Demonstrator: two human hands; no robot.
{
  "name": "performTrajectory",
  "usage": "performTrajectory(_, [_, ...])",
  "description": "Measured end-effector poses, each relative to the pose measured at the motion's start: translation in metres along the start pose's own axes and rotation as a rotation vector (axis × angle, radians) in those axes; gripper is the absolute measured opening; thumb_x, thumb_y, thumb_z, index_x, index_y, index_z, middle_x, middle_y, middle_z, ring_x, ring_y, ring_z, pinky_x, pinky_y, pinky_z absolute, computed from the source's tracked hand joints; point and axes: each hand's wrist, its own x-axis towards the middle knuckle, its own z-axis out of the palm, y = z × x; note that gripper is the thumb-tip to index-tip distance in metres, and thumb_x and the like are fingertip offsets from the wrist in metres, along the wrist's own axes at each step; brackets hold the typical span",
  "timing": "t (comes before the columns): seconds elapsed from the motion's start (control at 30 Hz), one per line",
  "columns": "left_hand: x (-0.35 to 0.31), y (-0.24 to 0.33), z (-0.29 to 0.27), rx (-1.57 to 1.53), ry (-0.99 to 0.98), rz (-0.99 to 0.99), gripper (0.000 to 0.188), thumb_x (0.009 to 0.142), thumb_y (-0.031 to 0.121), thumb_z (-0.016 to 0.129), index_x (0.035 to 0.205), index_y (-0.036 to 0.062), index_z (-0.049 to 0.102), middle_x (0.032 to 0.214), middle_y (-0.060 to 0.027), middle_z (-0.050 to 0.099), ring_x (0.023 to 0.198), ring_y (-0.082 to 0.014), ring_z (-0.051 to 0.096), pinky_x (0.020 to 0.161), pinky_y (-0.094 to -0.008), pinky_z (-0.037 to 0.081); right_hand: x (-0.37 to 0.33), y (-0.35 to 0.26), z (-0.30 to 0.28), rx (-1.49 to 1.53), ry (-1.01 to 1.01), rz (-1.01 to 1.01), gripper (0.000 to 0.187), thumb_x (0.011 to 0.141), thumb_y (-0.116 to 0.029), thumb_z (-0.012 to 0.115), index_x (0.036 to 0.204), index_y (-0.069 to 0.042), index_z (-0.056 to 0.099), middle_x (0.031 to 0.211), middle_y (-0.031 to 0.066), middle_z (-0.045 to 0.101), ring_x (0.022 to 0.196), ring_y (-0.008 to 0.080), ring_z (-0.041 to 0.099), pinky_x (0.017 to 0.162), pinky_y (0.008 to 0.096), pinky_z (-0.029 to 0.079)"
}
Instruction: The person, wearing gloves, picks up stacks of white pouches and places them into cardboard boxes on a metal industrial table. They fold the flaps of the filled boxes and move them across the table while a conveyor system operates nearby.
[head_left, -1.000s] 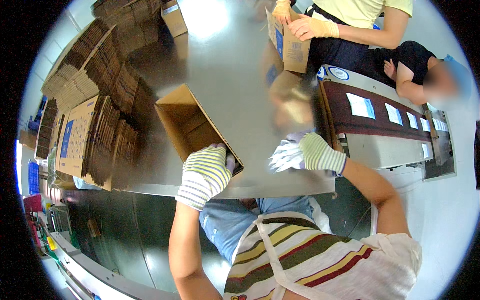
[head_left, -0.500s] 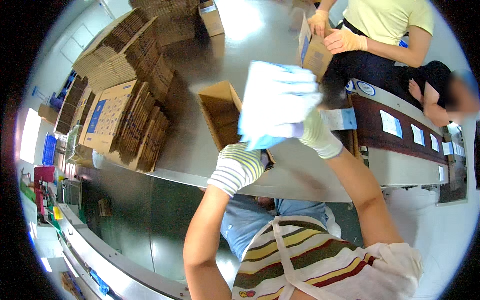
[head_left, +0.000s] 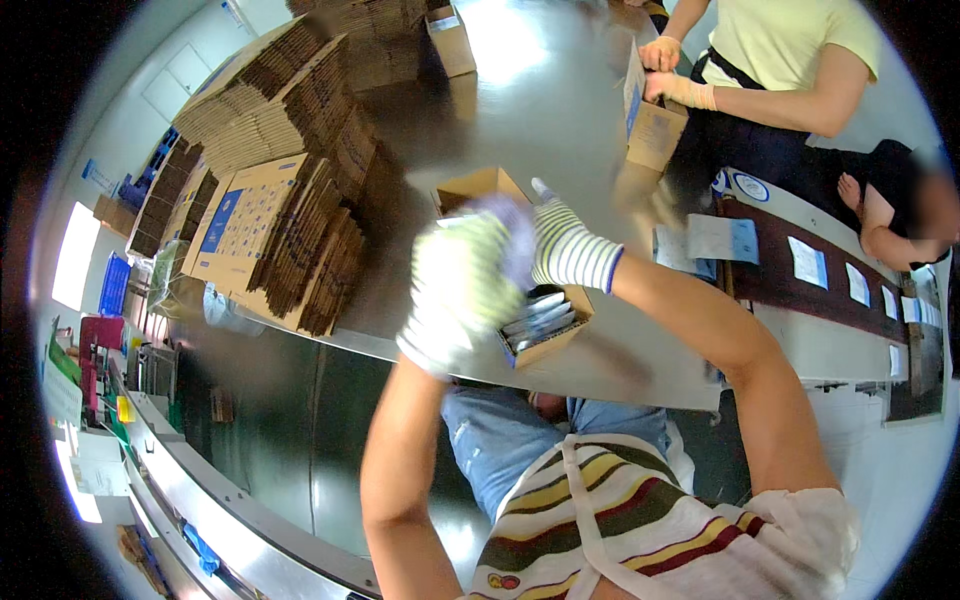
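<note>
A small open carton [head_left: 552,350] stands near the table's front edge, with several white and blue flat packets [head_left: 540,320] inside. My left hand [head_left: 465,285], in a striped glove, is over the carton's left side. Motion smears its fingers, so what they hold, if anything, does not show. My right hand [head_left: 575,245], also gloved, reaches over the carton from the right. One of its fingers stretches out and away from the others, and I see nothing gripped in it. The two hands hide the carton's middle.
Tall stacks of flattened cartons [head_left: 270,230] fill the table's left. Loose packets [head_left: 722,238] lie at the end of a dark conveyor belt [head_left: 770,260] on the right. Across the table a co-worker's gloved hands [head_left: 675,80] are at another carton [head_left: 655,130].
The stack of white and blue packets has left my right hand, and packets now show in the carton. Both hands have come together over it. The view has shifted slightly.
</note>
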Motion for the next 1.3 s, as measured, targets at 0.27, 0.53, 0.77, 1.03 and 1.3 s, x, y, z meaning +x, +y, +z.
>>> performTrajectory(0.27, [0.035, -0.074, 0.052, 0.425, -0.749, -0.256, 0.033, 0.084, 0.031, 0.046, 0.094, 0.0054, 0.064, 0.092, -0.0189, 0.064, 0.091, -0.0355, 0.06, 0.081, -0.0423, 0.047, -0.071, -0.04, -0.038, 0.245, 0.493, 0.015, 0.074, 0.058, -0.05, 0.074, 0.111, -0.003, 0.052, 0.115, 0.0156, 0.052, 0.112, 0.0319, 0.046, 0.099, 0.0435, 0.034])
performTrajectory(0.53, [0.009, -0.133, 0.107, 0.243, -1.206, -0.216, 0.032, 0.082, 0.033, 0.054, 0.101, 0.0117, 0.067, 0.11, -0.0132, 0.062, 0.102, -0.0275, 0.059, 0.084, -0.0337, 0.047, -0.102, -0.078, 0.026, -0.079, 0.518, -0.283, 0.023, 0.079, -0.024, 0.049, 0.097, -0.014, 0.059, 0.099, 0.0089, 0.057, 0.1, 0.027, 0.053, 0.093, 0.0426, 0.04])
performTrajectory(0.77, [0.001, -0.056, 0.075, 0.295, -1.003, -0.121, 0.033, 0.083, 0.027, 0.049, 0.1, -0.0002, 0.059, 0.099, -0.0225, 0.06, 0.094, -0.0343, 0.058, 0.079, -0.0389, 0.048, -0.109, -0.066, 0.046, 0.038, 0.637, -0.159, 0.024, 0.075, -0.025, 0.054, 0.093, -0.01, 0.057, 0.103, 0.0093, 0.056, 0.104, 0.0264, 0.051, 0.094, 0.0419, 0.04])
performTrajectory(1.03, [-0.022, -0.016, 0.069, 0.483, -0.796, -0.154, 0.04, 0.079, 0.031, 0.056, 0.103, -0.0007, 0.057, 0.107, -0.0179, 0.057, 0.098, -0.0321, 0.056, 0.082, -0.0411, 0.046, -0.156, 0.011, -0.001, 0.388, 0.774, -0.135, 0.035, 0.073, -0.03, 0.068, 0.097, -0.006, 0.057, 0.099, 0.0128, 0.057, 0.097, 0.0315, 0.054, 0.084, 0.0433, 0.044])
performTrajectory(1.3, [-0.03, -0.018, 0.071, 0.489, -0.712, -0.114, 0.035, 0.077, 0.029, 0.059, 0.097, -0.0002, 0.059, 0.101, -0.0202, 0.059, 0.095, -0.0327, 0.058, 0.079, -0.0423, 0.048, -0.314, 0.282, 0.003, -0.104, -0.031, 0.845, 0.039, 0.073, -0.012, 0.059, 0.11, 0.0, 0.055, 0.103, 0.0245, 0.059, 0.098, 0.0387, 0.056, 0.087, 0.0438, 0.045])
